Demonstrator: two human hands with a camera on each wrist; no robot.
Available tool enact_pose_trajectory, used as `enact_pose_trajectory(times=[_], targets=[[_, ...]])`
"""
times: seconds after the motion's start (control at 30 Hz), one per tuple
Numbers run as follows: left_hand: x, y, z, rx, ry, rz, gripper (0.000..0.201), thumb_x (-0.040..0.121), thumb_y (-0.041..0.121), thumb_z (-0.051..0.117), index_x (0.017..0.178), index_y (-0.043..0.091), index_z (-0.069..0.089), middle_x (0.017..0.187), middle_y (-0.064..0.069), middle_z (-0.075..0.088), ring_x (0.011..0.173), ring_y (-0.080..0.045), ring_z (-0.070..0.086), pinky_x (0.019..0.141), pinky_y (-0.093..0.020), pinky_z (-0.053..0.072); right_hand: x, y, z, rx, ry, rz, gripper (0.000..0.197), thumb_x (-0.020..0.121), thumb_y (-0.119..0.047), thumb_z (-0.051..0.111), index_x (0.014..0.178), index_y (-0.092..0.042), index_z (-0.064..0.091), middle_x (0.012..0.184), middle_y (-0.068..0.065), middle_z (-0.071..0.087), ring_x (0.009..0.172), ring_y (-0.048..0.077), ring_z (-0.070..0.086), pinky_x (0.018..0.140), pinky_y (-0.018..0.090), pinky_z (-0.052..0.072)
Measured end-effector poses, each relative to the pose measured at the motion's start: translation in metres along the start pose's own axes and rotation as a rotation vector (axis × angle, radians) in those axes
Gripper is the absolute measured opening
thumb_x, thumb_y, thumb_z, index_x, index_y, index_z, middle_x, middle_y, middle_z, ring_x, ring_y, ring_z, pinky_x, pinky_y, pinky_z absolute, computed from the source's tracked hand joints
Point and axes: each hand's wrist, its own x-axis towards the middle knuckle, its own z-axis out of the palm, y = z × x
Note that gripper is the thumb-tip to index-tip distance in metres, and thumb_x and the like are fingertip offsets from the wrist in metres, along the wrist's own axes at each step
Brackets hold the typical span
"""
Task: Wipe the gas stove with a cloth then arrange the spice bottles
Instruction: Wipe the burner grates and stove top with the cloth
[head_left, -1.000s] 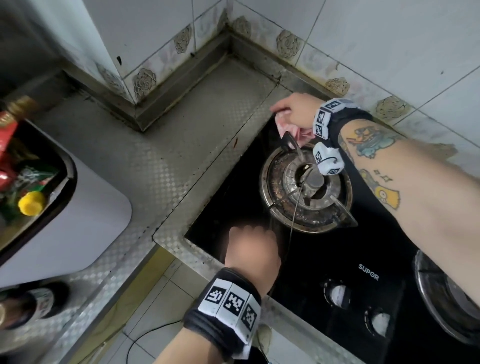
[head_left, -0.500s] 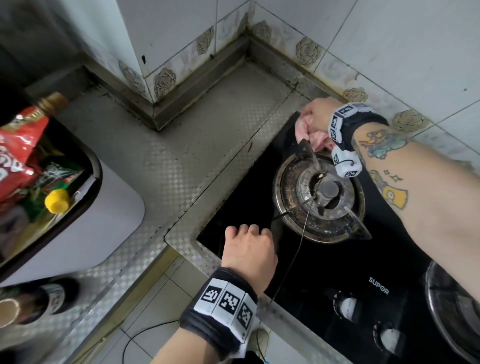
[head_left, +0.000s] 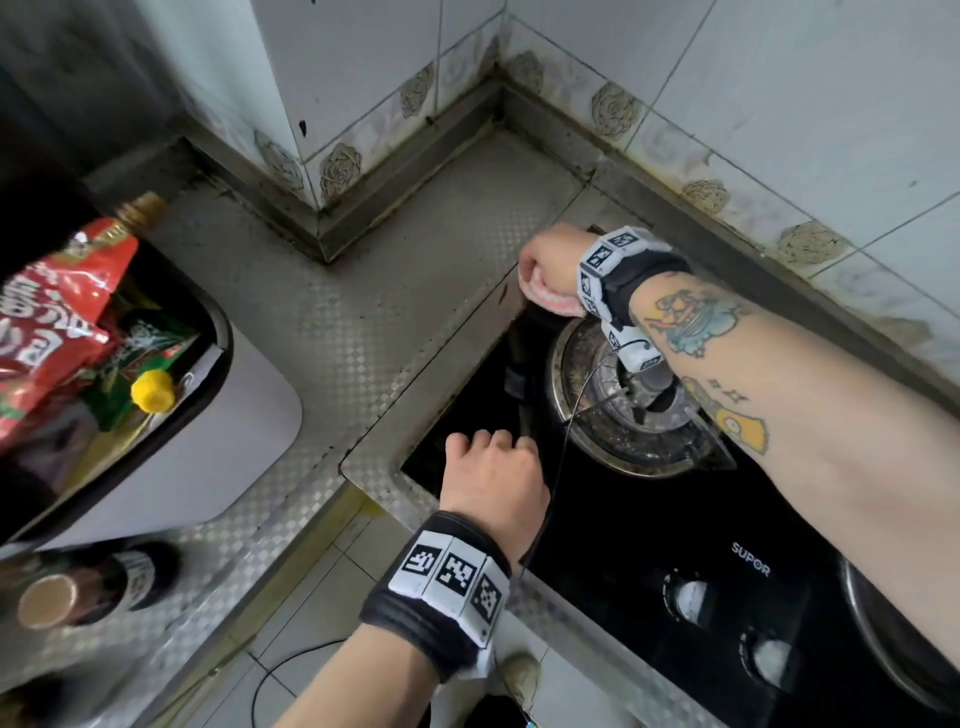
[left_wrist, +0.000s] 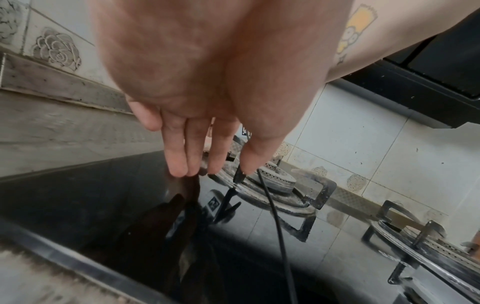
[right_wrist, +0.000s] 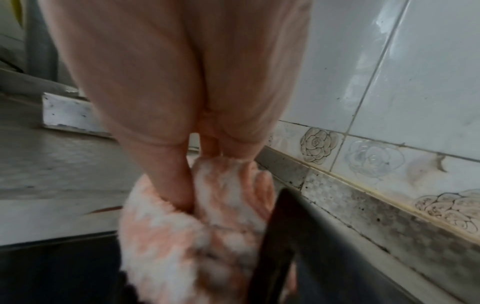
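The black glass gas stove (head_left: 634, 525) sits sunk into the steel counter. My right hand (head_left: 545, 260) grips a fluffy pink and white cloth (head_left: 550, 304) at the stove's far left corner, just behind the left burner (head_left: 623, 410). In the right wrist view the right hand (right_wrist: 200, 185) pinches the cloth (right_wrist: 197, 230) between thumb and fingers, pressed down on the glass. My left hand (head_left: 491, 447) rests on the near left glass. Its straight fingers (left_wrist: 179, 164) touch the surface and hold nothing. A yellow-capped bottle (head_left: 152, 391) stands in a black tray (head_left: 218, 332) at the left.
A red packet (head_left: 47, 317) and more bottles fill the tray. A dark bottle (head_left: 98, 582) stands on the counter at the lower left. Two knobs (head_left: 685, 597) sit at the stove's front, a second burner (head_left: 893, 639) at the right. A thin black cable (left_wrist: 275, 222) hangs beside my left hand. Tiled walls close the corner.
My right hand has slid the cloth from behind the burner leftward to the stove's far left corner. My left hand has stayed on the near left glass.
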Motion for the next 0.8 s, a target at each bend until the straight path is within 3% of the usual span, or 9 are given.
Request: enact_pose_trajectory(times=[0.27, 0.37, 0.5, 0.67, 0.73, 0.8], targets=[[-0.006, -0.013, -0.022, 0.002, 0.05, -0.135, 0.018, 0.085, 0.026, 0.042, 0.089, 0.015, 0.056, 0.094, -0.006, 0.068, 0.088, -0.03, 0.062, 0.083, -0.039, 0.034, -0.038, -0.041, 0.029, 0.051, 0.034, -0.09, 0.025, 0.087, -0.011, 0.054, 0.109, -0.015, 0.066, 0.109, 0.006, 0.065, 0.101, 0.024, 0.061, 0.081, 0.028, 0.046], [-0.01, -0.021, -0.028, -0.035, 0.075, -0.153, 0.005, 0.083, 0.022, 0.042, 0.081, 0.018, 0.044, 0.092, -0.006, 0.069, 0.085, -0.03, 0.063, 0.082, -0.039, 0.035, -0.052, -0.058, 0.044, 0.097, 0.029, -0.13, 0.026, 0.087, -0.011, 0.055, 0.11, -0.016, 0.066, 0.109, 0.006, 0.065, 0.101, 0.023, 0.061, 0.078, 0.024, 0.044], [-0.017, -0.031, -0.033, -0.026, 0.098, -0.148, 0.009, 0.081, 0.021, 0.042, 0.081, 0.017, 0.035, 0.09, -0.008, 0.07, 0.083, -0.031, 0.064, 0.081, -0.039, 0.036, -0.067, -0.079, 0.054, 0.047, 0.002, -0.192, 0.024, 0.09, -0.011, 0.053, 0.111, -0.009, 0.064, 0.113, 0.013, 0.062, 0.104, 0.026, 0.059, 0.083, 0.029, 0.044], [-0.027, -0.039, -0.04, -0.008, 0.11, -0.154, 0.008, 0.081, 0.02, 0.042, 0.081, 0.016, 0.035, 0.088, -0.008, 0.07, 0.081, -0.031, 0.064, 0.088, -0.042, 0.037, -0.085, -0.099, 0.056, 0.045, -0.033, -0.12, 0.024, 0.089, -0.012, 0.055, 0.11, -0.009, 0.065, 0.113, 0.014, 0.063, 0.105, 0.025, 0.06, 0.085, 0.03, 0.047], [-0.032, -0.043, -0.041, -0.008, 0.101, -0.17, 0.007, 0.081, 0.019, 0.042, 0.081, 0.017, 0.036, 0.089, -0.008, 0.07, 0.083, -0.03, 0.065, 0.09, -0.042, 0.037, -0.094, -0.112, 0.06, 0.052, -0.055, -0.104, 0.024, 0.087, -0.013, 0.056, 0.109, -0.011, 0.066, 0.111, 0.012, 0.064, 0.103, 0.024, 0.061, 0.082, 0.027, 0.048], [-0.035, -0.049, -0.042, -0.012, 0.106, -0.19, 0.003, 0.082, 0.017, 0.041, 0.083, 0.019, 0.039, 0.091, -0.008, 0.071, 0.086, -0.03, 0.065, 0.09, -0.041, 0.037, -0.11, -0.128, 0.058, -0.002, -0.083, -0.119, 0.016, 0.085, -0.011, 0.057, 0.098, -0.011, 0.067, 0.098, 0.01, 0.062, 0.092, 0.024, 0.063, 0.066, 0.021, 0.046]])
